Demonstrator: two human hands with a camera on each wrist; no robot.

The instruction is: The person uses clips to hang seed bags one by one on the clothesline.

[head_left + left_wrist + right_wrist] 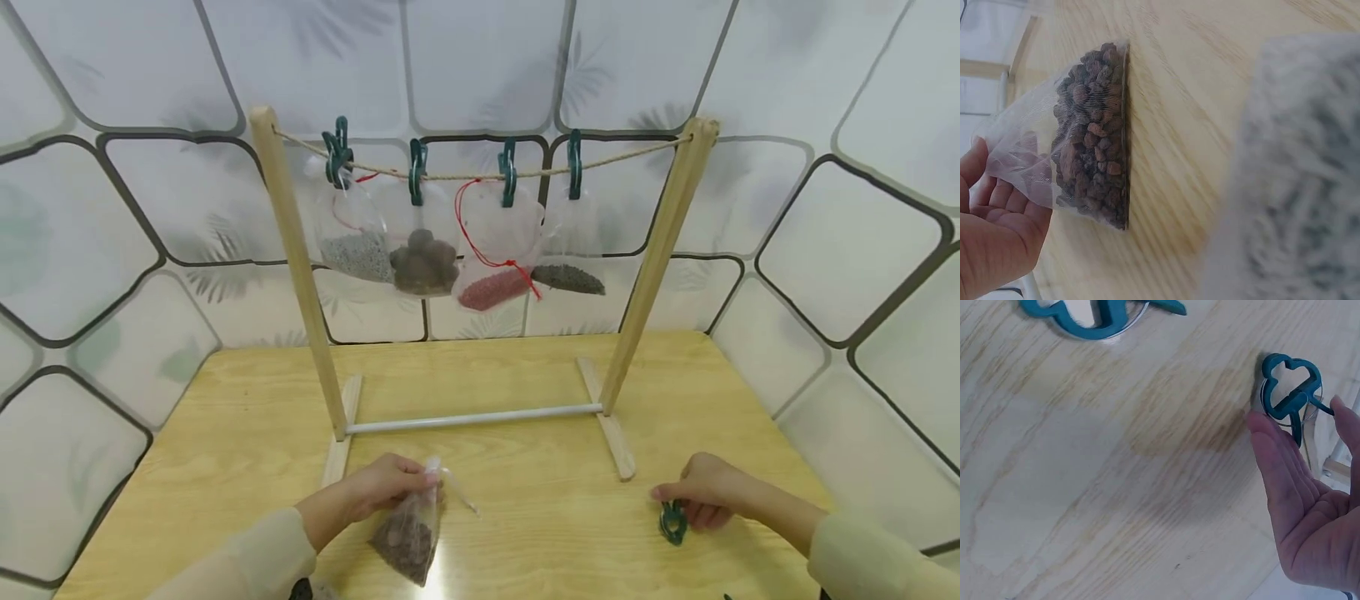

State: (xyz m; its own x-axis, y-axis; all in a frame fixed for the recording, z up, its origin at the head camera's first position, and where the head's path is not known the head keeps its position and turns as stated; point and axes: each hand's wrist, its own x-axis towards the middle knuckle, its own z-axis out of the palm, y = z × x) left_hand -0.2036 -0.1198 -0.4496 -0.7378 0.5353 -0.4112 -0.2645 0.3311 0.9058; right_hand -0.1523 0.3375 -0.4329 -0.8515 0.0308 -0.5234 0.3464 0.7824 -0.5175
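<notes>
My left hand (pixel 382 487) pinches the gathered top of a sheer mesh bag (pixel 408 533), its lower part filled with dark reddish-brown stones (pixel 1094 137). The bag hangs tilted just over the table, a white drawstring (pixel 461 492) trailing from its neck. At the right, my right hand (pixel 708 492) has a dark green clothespin (pixel 672 523) by its two handles, between thumb and fingers (pixel 1279 481). This clothespin's rounded jaws point away from the palm. Another green clothespin (pixel 1091 328) lies on the table at the top of the right wrist view.
A wooden rack (pixel 300 275) with a white crossbar (pixel 480 418) stands behind the hands. From its rope (pixel 465 177), green clothespins (pixel 574 167) hold several mesh bags (pixel 423 267). Another filled mesh bag (pixel 1304 175), blurred, sits close to the left wrist camera. Patterned cloth (pixel 480 67) surrounds the table.
</notes>
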